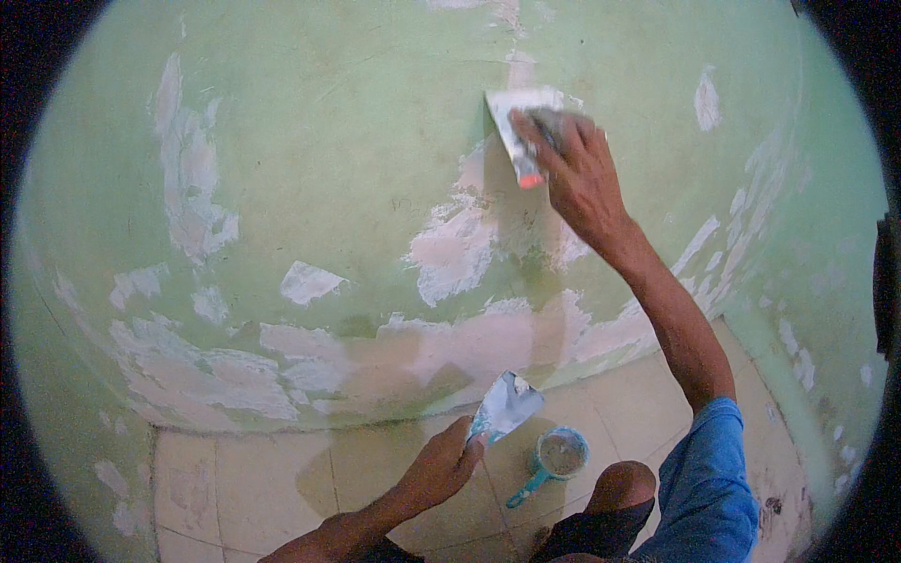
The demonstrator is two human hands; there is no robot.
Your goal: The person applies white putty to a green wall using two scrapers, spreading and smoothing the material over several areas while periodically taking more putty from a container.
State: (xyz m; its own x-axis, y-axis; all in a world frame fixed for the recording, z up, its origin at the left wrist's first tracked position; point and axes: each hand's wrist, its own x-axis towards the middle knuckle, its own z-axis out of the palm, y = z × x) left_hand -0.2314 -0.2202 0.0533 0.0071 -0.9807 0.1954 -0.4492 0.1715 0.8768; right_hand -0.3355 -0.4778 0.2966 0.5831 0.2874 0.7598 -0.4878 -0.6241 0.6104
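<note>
the right hand (584,178) is wrapped around a wide, flat scraper (508,120) at the upper middle of the patched green wall (328,159), seemingly touching it, though motion blur makes contact hard to judge. the left hand (443,462) grips a smaller putty knife (505,409), its metal blade smeared with pale filler (525,377), above the tiled floor (272,479), where a teal-handled cup (541,471) of greyish paste (562,454) stands.

Shiny metal scraper (510,403); rough, matt wall patches (455,246); plastic-looking dipper (527,490).
</note>
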